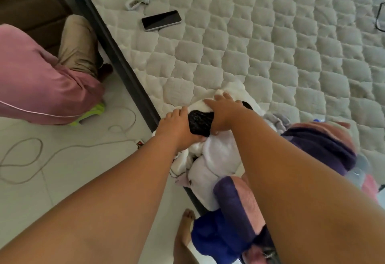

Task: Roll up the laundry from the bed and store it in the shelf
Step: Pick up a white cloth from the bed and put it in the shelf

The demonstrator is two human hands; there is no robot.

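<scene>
At the bed's [270, 55] edge the left grip [179, 127] pinches a black cloth [201, 124] and the right grip [226, 110] presses flat, spread, on a towel [218, 153].

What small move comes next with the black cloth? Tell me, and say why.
Probably roll the black cloth one turn forward across the bed. The left hand holds one end, the right hand lies flat over the other, and it sits bunched on a white cloth, not yet a tidy roll.

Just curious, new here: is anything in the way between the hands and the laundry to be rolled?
Nothing visible does. The left hand and right hand touch the black-and-white laundry at the edge of the bed. The shelf is out of view.
</scene>
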